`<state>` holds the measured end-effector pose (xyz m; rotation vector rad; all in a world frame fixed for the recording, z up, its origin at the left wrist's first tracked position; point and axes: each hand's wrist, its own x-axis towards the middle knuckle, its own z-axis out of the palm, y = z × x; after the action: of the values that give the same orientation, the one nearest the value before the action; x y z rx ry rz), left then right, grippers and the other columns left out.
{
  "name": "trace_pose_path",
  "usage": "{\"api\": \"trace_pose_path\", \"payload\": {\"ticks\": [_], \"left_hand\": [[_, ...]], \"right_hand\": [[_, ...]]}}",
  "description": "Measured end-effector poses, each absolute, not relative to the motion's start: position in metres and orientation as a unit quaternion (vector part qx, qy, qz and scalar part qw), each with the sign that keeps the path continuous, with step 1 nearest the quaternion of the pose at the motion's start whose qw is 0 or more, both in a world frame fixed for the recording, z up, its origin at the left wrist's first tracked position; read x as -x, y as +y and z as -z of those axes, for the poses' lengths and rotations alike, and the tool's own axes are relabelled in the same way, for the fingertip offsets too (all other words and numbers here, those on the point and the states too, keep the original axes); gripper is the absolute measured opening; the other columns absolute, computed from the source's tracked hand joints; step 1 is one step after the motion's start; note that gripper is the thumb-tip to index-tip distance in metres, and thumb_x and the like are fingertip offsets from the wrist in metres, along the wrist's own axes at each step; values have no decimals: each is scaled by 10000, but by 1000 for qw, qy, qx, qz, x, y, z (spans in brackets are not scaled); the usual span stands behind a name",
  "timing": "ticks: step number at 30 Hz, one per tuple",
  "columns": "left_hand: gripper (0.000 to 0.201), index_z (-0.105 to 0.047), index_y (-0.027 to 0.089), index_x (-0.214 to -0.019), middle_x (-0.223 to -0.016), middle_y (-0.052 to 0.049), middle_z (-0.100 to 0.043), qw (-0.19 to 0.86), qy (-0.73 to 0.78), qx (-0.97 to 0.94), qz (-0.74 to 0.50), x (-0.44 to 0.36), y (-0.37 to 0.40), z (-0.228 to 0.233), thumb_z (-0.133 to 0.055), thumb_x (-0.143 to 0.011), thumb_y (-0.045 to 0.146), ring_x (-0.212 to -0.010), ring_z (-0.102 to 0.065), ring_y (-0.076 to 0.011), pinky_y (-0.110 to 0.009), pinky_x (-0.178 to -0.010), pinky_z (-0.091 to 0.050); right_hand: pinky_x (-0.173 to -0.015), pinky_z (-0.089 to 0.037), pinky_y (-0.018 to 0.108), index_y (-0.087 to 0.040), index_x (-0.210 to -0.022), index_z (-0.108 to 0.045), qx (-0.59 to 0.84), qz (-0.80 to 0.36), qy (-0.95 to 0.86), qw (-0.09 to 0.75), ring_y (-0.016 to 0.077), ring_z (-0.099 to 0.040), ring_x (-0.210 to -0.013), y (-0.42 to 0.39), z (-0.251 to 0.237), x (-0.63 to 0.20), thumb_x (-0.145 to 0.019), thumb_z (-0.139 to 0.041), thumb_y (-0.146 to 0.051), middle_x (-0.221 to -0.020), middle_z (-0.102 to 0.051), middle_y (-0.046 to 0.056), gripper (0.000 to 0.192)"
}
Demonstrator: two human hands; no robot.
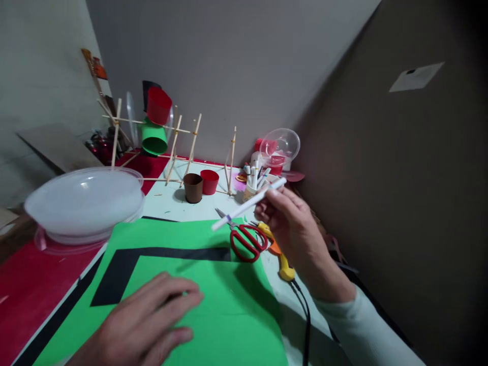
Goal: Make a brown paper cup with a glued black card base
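Note:
Between the fingers of my right hand is a slim white marker pen with a purple band, held slanting over the scissors. My left hand hovers over a green sheet, fingers apart and holding nothing. On that sheet lies an L-shaped black strip. Red-handled scissors rest at the sheet's far right edge, blades pointing away. Beside them is a yellow corded tool, partly hidden by my right hand. Behind my right hand stands a paper cup with several white pens.
A frame of thin wooden sticks carries red and green cups at the back. A brown cup and a red cup stand before it. Plastic lids are stacked at left. A black cord runs toward me.

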<state>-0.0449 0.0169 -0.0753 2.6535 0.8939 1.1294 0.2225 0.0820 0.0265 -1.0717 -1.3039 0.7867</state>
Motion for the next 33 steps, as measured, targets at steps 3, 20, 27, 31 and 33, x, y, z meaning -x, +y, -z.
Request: {"api": "trace_pose_path", "payload": {"ticks": [3, 20, 27, 31, 33], "left_hand": [[227, -602, 303, -1171, -947, 50, -721, 199, 401, -800, -400, 43, 18, 55, -642, -963, 383, -836, -694, -97, -133, -792, -516], [198, -670, 195, -841, -644, 59, -602, 241, 417, -791, -378, 36, 19, 37, -549, -992, 238, -562, -557, -82, -192, -570, -417], [331, -530, 214, -703, -619, 63, -497, 314, 403, -792, -334, 29, 18, 34, -459, -1021, 271, -548, -494, -85, -217, -555, -362], [426, -484, 232, -667, -576, 57, -409, 451, 421, -724, -308, 35, 19, 40, -427, -1027, 453, -504, -411, -109, -247, -508, -326], [459, -501, 234, -681, -586, 48, -407, 520, 432, -674, -298, 38, 21, 44, -429, -1002, 555, -519, -392, -122, -249, -498, -325]], "right_hand": [[-590, -580, 238, -183, -854, -672, 424, -475, -506, 581, 123, -657, -595, 53, -8, -201, -835, -732, -440, -693, -648, 0, 264], [-696, -550, 210, -268, -956, -798, 366, -552, -528, 532, 100, -661, -711, 21, 34, -171, -908, -766, -350, -826, -714, -18, 100], [-690, -576, 230, -238, -901, -792, 373, -549, -486, 569, 118, -691, -649, 11, 34, -167, -917, -755, -344, -695, -726, -12, 114], [-600, -574, 186, -222, -848, -791, 394, -517, -445, 616, 95, -676, -568, 23, 22, -182, -877, -793, -344, -661, -718, -20, 126], [-585, -583, 164, -222, -799, -780, 384, -472, -384, 695, 79, -655, -552, 32, 14, -193, -769, -884, -313, -634, -702, -40, 142]]}}
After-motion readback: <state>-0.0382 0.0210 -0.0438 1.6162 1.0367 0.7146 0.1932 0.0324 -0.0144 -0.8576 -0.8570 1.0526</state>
